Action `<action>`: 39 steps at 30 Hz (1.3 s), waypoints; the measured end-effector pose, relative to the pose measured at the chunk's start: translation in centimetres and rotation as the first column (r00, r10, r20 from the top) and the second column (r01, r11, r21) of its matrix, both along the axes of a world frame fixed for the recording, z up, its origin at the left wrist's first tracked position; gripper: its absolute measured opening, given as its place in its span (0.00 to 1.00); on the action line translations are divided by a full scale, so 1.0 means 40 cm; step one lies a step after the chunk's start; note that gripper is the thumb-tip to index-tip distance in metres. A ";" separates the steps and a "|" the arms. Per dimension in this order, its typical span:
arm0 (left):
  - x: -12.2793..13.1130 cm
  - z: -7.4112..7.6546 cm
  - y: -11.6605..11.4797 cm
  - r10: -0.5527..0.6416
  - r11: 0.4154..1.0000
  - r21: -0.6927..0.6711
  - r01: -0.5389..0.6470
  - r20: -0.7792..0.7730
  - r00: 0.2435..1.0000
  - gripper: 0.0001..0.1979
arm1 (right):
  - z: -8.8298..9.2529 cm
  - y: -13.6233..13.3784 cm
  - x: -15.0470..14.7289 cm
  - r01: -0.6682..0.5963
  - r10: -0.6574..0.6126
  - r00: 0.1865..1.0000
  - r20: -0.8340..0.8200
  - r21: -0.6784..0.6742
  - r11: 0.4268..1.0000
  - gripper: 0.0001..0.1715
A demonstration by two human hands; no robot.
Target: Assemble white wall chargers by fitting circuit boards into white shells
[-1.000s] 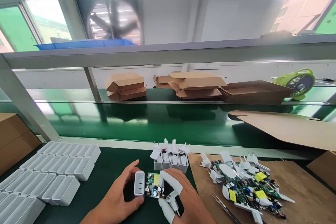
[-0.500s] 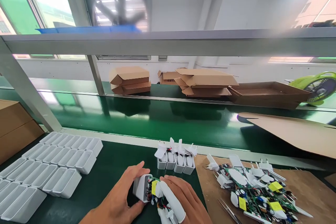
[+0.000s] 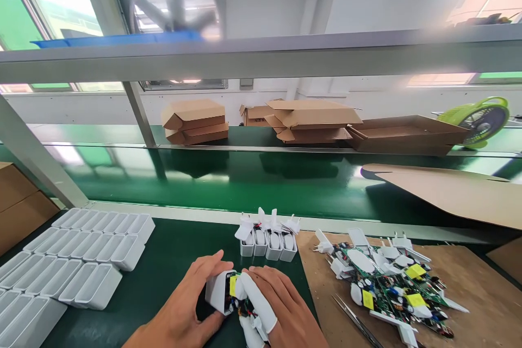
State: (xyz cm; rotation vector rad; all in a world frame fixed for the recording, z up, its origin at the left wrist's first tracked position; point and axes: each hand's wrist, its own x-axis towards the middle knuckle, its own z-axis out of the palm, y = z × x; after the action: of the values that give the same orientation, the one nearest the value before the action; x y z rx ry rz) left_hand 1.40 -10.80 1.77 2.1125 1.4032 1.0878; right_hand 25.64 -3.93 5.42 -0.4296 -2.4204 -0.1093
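Observation:
My left hand [image 3: 185,299] grips a white plastic housing [image 3: 217,292] between thumb and fingers, its open end facing right. A circuit board [image 3: 233,287] with a yellow-wrapped component sits partly inside that opening. My right hand [image 3: 287,307] is closed on the board's outer end, where wires and a small white part show between the fingers. What look like white finger covers [image 3: 256,302] are on its thumb and forefinger. Just beyond the hands stands a short row of filled white housings [image 3: 274,250], with white plug parts lying on top.
Rows of white housings [image 3: 95,283] stand at left. On the brown board [image 3: 460,283] at right are a heap of circuit boards [image 3: 383,277] and metal tweezers [image 3: 356,319]. A green belt [image 3: 212,190] runs behind, with a cardboard sheet [image 3: 444,190] above its right part.
The circuit board has gone further into the housing, so less of it shows. My right hand has moved slightly left towards my left hand. The whole view has shifted a little.

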 end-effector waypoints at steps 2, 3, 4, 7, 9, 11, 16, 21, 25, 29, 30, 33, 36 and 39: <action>0.000 -0.001 0.000 -0.001 1.000 0.005 0.001 0.011 1.000 0.47 | 0.002 -0.004 0.000 0.001 -0.001 1.000 0.002 -0.019 1.000 0.39; 0.000 -0.001 -0.001 -0.001 1.000 0.009 0.001 0.016 1.000 0.46 | 0.001 -0.006 0.001 0.004 -0.004 1.000 0.011 -0.032 0.999 0.40; -0.001 0.000 -0.001 -0.001 1.000 0.011 0.001 0.020 1.000 0.46 | -0.001 -0.008 0.002 0.010 -0.009 1.000 0.024 -0.047 0.999 0.41; -0.002 0.002 -0.003 0.000 1.000 0.013 0.000 0.021 1.000 0.44 | -0.010 -0.012 0.005 0.026 -0.022 0.998 0.051 -0.090 0.996 0.43; -0.001 0.003 -0.004 0.002 1.000 0.008 -0.002 0.025 1.000 0.44 | -0.016 -0.015 0.005 0.024 -0.019 0.998 0.052 -0.108 0.994 0.42; 0.002 0.001 -0.005 0.003 1.000 0.007 -0.003 0.029 1.000 0.45 | -0.021 -0.018 0.002 0.006 -0.002 0.999 0.039 -0.109 0.994 0.40; 0.014 -0.012 0.000 -0.004 1.000 0.020 0.004 0.024 1.000 0.47 | -0.025 -0.026 -0.012 -0.045 0.041 0.999 -0.027 -0.175 0.984 0.40; 0.014 -0.010 0.001 -0.137 0.983 -0.098 0.156 0.173 0.975 0.52 | -0.003 -0.018 -0.004 -0.161 -0.001 0.958 -0.286 -0.540 0.826 0.33; 0.017 0.007 -0.002 -0.175 0.962 -0.163 0.219 0.250 0.952 0.47 | -0.003 -0.003 0.003 -0.141 -0.043 0.963 -0.266 -0.634 0.760 0.24; 0.022 0.008 -0.001 -0.130 0.977 -0.120 0.173 0.302 0.944 0.41 | -0.044 0.009 -0.002 -0.135 0.076 0.988 -0.132 -0.519 0.844 0.33; 0.021 0.004 -0.001 -0.110 0.983 -0.109 0.150 0.308 0.945 0.40 | -0.055 0.012 -0.003 -0.153 0.111 0.987 -0.113 -0.490 0.858 0.33; 0.012 -0.013 -0.003 -0.037 0.991 -0.111 0.075 0.311 0.950 0.42 | -0.070 0.018 -0.004 -0.184 0.146 0.982 -0.121 -0.413 0.892 0.31; 0.004 -0.020 -0.008 0.010 0.990 -0.135 0.038 0.340 0.940 0.46 | -0.063 0.015 -0.008 -0.194 0.136 0.976 -0.172 -0.387 0.902 0.30; 0.000 -0.010 -0.011 0.031 0.995 -0.095 0.003 0.359 0.933 0.49 | -0.056 0.008 -0.020 -0.220 0.154 0.970 -0.189 -0.408 0.886 0.25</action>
State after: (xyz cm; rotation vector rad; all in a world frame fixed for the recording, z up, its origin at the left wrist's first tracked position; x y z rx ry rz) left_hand 1.39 -11.26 1.37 1.7283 1.2650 1.3091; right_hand 24.84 -3.62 3.19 -0.3759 -2.3114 0.5314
